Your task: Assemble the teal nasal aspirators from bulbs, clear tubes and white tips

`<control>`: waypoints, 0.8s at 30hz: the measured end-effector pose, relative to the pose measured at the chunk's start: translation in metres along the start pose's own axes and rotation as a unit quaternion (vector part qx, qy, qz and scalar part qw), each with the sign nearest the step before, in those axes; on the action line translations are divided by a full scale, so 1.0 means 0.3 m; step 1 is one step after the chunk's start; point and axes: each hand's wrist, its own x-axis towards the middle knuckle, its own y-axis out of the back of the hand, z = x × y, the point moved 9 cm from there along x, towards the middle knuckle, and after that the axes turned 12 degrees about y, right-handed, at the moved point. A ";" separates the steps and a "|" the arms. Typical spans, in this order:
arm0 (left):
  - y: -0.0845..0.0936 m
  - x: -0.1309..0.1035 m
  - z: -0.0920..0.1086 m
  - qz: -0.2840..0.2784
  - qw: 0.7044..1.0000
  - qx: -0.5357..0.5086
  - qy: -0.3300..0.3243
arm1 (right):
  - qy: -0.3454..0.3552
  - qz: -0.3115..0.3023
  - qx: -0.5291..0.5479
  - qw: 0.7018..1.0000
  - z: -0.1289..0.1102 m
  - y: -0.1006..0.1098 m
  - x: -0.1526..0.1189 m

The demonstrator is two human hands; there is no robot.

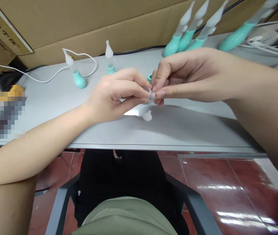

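Observation:
Over the middle of the grey table [97, 135], my left hand [121, 94] pinches a small clear plastic piece [151, 95] between thumb and fingers. From the right, my right hand [185, 78] closes thumb and forefinger on the other side of that same piece. Just below the hands a small white translucent cap [147, 116] rests on the table. Behind the fingertips shows the rim of a turquoise bulb [150, 78], mostly hidden by my hands.
Turquoise bulbs with white tips stand at the left [79, 80], behind my left hand [111, 69] and at the back right [172, 46]. White cables [55, 73] lie at back left and right. Cardboard [92, 23] walls the back; chair armrests [60, 202] flank my lap.

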 end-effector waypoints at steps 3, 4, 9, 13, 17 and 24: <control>0.014 0.019 0.000 0.026 0.999 -0.024 -0.004 | 0.012 0.038 -0.008 0.999 -0.021 0.008 0.004; 0.027 0.025 0.007 0.048 0.997 -0.050 -0.015 | 0.015 0.062 -0.015 0.998 -0.034 0.012 0.004; 0.032 0.033 0.016 0.066 0.997 -0.024 -0.016 | 0.029 0.146 -0.035 0.988 -0.074 0.025 -0.002; -0.008 0.015 -0.040 0.016 1.000 0.007 0.011 | 0.020 0.114 -0.016 0.993 -0.046 0.011 0.000; -0.071 0.004 -0.144 -0.062 0.996 0.015 0.055 | 0.011 0.123 -0.010 0.992 -0.032 0.014 -0.002; -0.053 -0.009 -0.158 -0.070 0.994 0.003 0.084 | 0.019 0.118 0.003 0.993 -0.047 -0.008 0.010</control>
